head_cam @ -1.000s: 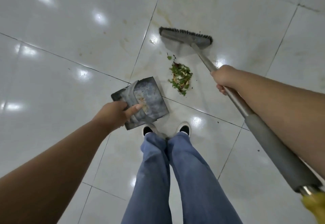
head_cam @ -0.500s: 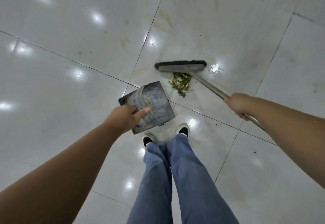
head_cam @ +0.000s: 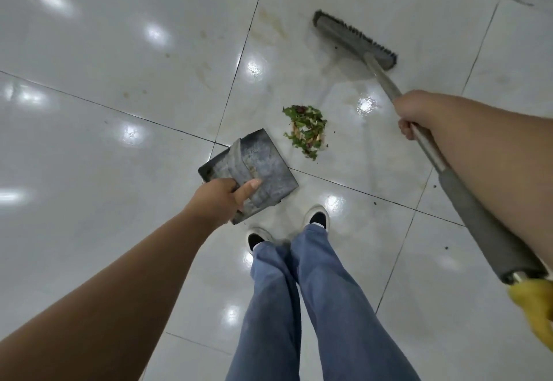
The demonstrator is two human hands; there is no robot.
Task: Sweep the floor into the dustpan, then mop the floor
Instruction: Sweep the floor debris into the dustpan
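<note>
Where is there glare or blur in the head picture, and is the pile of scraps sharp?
Head view: bright ceiling-light glare spots dot the glossy floor tiles; the broom head trails a faint motion smear toward the pile; the green scrap pile and dustpan are fairly sharp; the wide lens bends the tile lines.

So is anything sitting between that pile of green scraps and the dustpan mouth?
Nothing visible. Only bare tile separates the debris pile from the dustpan, held by the left hand. The broom head, held by the right hand, sits beyond the pile.
</note>
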